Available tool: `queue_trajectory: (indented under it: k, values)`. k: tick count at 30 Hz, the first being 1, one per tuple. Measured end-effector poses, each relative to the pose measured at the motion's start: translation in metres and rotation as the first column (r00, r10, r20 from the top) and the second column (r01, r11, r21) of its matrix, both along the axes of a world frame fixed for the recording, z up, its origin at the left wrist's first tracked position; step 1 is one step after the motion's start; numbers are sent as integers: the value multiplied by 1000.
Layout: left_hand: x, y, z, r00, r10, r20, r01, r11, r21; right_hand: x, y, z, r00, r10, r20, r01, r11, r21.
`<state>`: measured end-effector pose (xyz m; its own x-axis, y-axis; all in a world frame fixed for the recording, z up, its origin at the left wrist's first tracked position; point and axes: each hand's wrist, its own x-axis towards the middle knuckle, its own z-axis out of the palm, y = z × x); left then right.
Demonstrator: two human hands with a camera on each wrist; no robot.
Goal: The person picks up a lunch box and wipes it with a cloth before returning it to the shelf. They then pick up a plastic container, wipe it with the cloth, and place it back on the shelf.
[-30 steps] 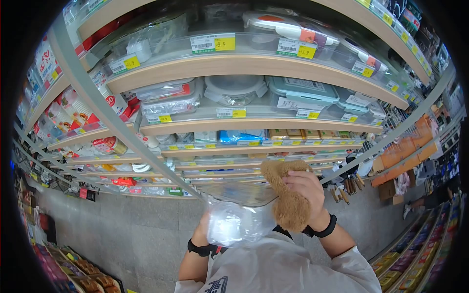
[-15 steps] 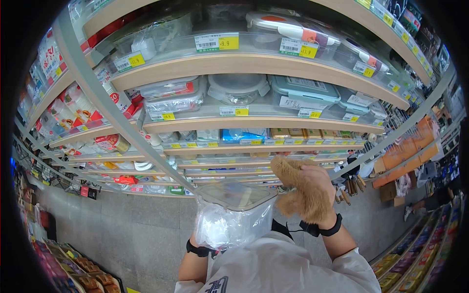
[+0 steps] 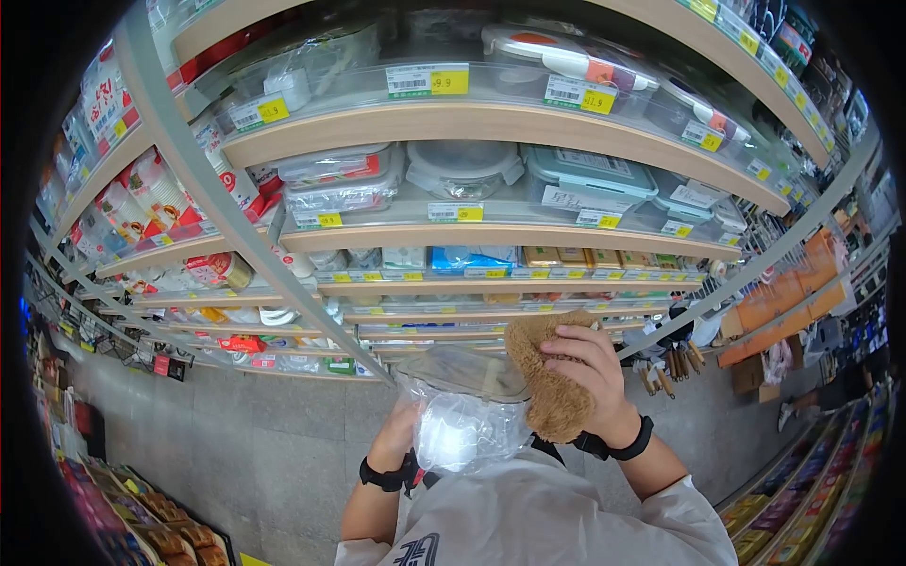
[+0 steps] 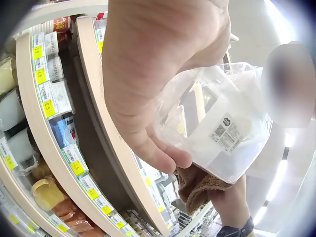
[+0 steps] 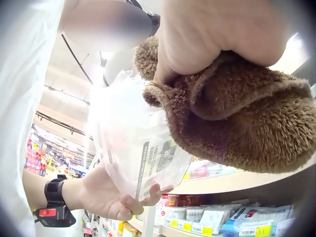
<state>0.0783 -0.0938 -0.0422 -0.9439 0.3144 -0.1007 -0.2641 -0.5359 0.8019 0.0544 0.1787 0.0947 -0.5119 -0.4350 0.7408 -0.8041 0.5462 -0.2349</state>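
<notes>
A clear plastic food container (image 3: 472, 424) in a loose plastic wrap is held in front of the body. My left hand (image 3: 404, 424) grips its left side; fingers curl under its edge in the left wrist view, where a printed label (image 4: 227, 133) shows on the container. Bunched in my right hand (image 3: 596, 373) is a fluffy brown cloth (image 3: 547, 406), its folds hanging below the palm in the right wrist view. The cloth lies against the container's right side, hiding part of it.
Ahead rise store shelves (image 3: 472, 127) with food boxes, price tags and packaged goods. A grey metal upright (image 3: 226, 226) slants across on the left. Grey floor (image 3: 283, 424) lies below, with more stocked racks (image 3: 812, 472) behind at right and left.
The cloth went right, away from the container, then came back left against its side. The container turned a little and shifted right after facing up more squarely half a second ago.
</notes>
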Motion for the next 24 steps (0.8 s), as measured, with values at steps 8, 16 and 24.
queue_trajectory:
  k: [8, 16, 24]
  values:
    - [4, 0, 11, 992, -19, 121, 8, 996, 87, 0, -2, -17, 929, 78, 361, 22, 964, -266]
    - [10, 0, 29, 997, 16, 76, -19, 999, 37, 6, -5, -35, 719, 128, 683, 261, 861, -437]
    - [-2, -11, -32, 984, -72, 161, 36, 976, 213, 5, 15, -53, 709, 58, 702, 294, 881, -370]
